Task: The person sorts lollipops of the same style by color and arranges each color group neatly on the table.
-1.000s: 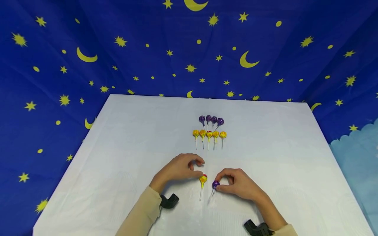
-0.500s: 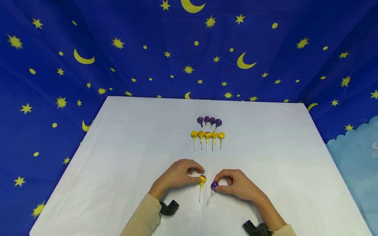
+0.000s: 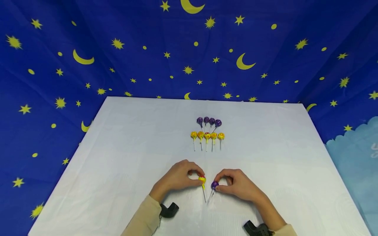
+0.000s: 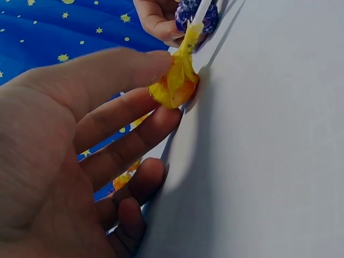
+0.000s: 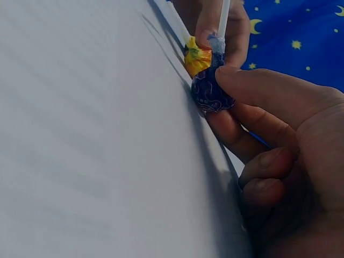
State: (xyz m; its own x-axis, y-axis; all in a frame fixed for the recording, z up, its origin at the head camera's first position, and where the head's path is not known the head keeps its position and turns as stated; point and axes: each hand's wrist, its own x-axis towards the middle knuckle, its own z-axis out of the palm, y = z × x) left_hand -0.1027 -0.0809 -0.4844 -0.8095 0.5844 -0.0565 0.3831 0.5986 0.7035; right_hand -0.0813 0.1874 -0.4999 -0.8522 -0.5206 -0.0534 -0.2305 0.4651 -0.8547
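Observation:
My left hand (image 3: pixel 181 175) pinches the wrapped head of a yellow lollipop (image 4: pixel 174 86) between thumb and fingers; its white stick points toward me. Just to the right, my right hand (image 3: pixel 239 183) pinches a purple lollipop (image 5: pixel 208 94) by its head, the stick angled down and to the left. The two lollipops are close together, their stick ends nearly meeting in the head view. Beyond the hands lies a row of several yellow lollipops (image 3: pixel 207 135), sticks toward me. Behind that row several purple lollipops (image 3: pixel 206 120) lie with their sticks partly covered by the yellow heads.
The white table (image 3: pixel 141 131) spreads around the hands. A blue curtain (image 3: pixel 141 62) with yellow moons and stars hangs behind it and at the left. A light-blue patch of cloth (image 3: pixel 357 154) shows at the right edge. Black wrist mounts (image 3: pixel 169 210) sit on both forearms.
My left hand has come down toward the yellow lollipop, and its fingers have closed on the head. That lollipop's stick end has swung right. My right hand stays on the purple lollipop.

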